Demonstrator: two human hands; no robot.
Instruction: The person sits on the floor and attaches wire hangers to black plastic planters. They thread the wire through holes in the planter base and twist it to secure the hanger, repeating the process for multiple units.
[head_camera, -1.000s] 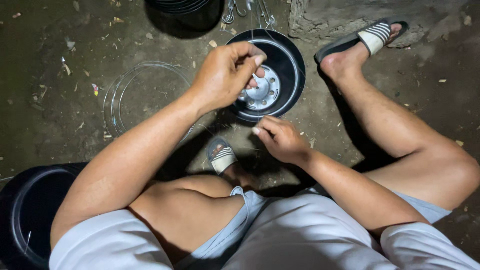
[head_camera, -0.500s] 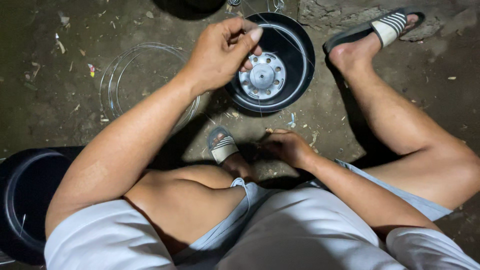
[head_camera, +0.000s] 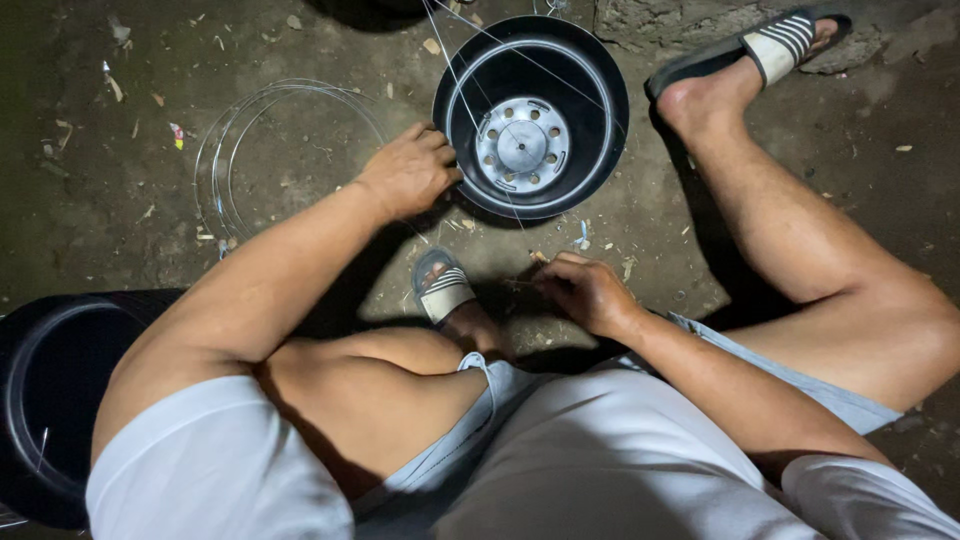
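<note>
A seated person's left hand (head_camera: 408, 172) grips the near rim of a black pot (head_camera: 600, 130) on the dirt floor, fingers curled over its edge. Inside, beyond the grip, lies a perforated silver disc (head_camera: 522, 145). The right hand (head_camera: 585, 292) is pinched shut, seemingly on thin wire (head_camera: 470, 95). Wire coils (head_camera: 225, 150) lie left of the grip.

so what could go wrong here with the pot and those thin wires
The left hand grips the rim of the black pot, and thin wires run taut across its opening; pulling the pot could snag or kink them. The wire coil lies loose on the dirt right beside that hand, so it might tangle or catch a wrist. The right hand works low in shadow near the sandalled foot, where a wire end could prick unseen.
</note>
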